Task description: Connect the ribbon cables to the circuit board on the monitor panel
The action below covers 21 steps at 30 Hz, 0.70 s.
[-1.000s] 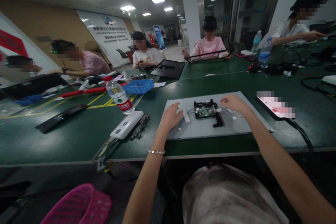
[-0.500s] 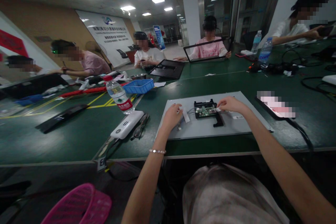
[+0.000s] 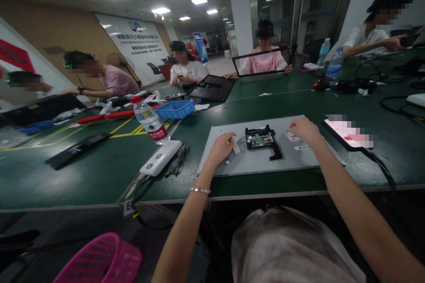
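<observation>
A flat grey metal panel (image 3: 252,163) lies on the table in front of me. Fixed near its middle is a black plastic bracket (image 3: 276,152) around a green circuit board (image 3: 260,140). My left hand (image 3: 222,149) rests over the panel's left part, fingers curled beside a white strip (image 3: 236,147) and thin grey cables (image 3: 242,140). What its fingertips grip is hidden. My right hand (image 3: 304,129) is over the panel's right side, apart from the board, with fingers pinched together near a white label (image 3: 301,147). Anything between them is too small to name.
Left of the panel are a white power bank (image 3: 161,158), glasses (image 3: 177,161), a water bottle (image 3: 150,120) and a blue tray (image 3: 175,109). A phone (image 3: 348,132) with a cable lies right. Across the table a person holds a black frame (image 3: 262,74); other people sit around.
My right hand has moved right, away from the circuit board, to the panel's right side. My left hand has shifted slightly right, toward the white strip.
</observation>
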### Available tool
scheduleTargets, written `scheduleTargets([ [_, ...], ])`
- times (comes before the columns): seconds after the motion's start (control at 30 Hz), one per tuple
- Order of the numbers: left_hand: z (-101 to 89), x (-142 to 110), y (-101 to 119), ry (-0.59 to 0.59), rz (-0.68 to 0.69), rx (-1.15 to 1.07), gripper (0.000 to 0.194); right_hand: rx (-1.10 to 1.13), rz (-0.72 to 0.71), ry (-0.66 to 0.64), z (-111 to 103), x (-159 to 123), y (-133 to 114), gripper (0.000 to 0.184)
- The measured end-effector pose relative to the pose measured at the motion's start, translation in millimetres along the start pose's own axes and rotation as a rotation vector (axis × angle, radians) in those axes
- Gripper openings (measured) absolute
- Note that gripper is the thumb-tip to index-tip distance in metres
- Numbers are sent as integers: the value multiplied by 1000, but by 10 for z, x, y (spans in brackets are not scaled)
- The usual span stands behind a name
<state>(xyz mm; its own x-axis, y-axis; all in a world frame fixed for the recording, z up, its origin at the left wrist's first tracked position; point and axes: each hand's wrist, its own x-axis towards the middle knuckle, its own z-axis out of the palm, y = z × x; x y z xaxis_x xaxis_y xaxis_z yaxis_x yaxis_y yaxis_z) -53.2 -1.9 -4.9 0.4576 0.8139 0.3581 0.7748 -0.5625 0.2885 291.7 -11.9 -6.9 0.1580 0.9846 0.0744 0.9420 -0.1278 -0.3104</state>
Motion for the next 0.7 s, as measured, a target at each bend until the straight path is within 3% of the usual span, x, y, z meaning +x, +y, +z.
scheduleTargets([
  [0.1,-18,20,-48,72,2,21,23,3,-51,48,10,16,-15,28],
  [0.23,-42,54,-133,162,-65,52,25,79,-234,56,27,40,-133,31],
  [0.47,15,80,-246,143,-148,40,27,52,-492,0,61,183,-590,32],
  [0.7,68,76,-279,107,-201,36,29,-37,-451,-65,186,327,-791,25],
])
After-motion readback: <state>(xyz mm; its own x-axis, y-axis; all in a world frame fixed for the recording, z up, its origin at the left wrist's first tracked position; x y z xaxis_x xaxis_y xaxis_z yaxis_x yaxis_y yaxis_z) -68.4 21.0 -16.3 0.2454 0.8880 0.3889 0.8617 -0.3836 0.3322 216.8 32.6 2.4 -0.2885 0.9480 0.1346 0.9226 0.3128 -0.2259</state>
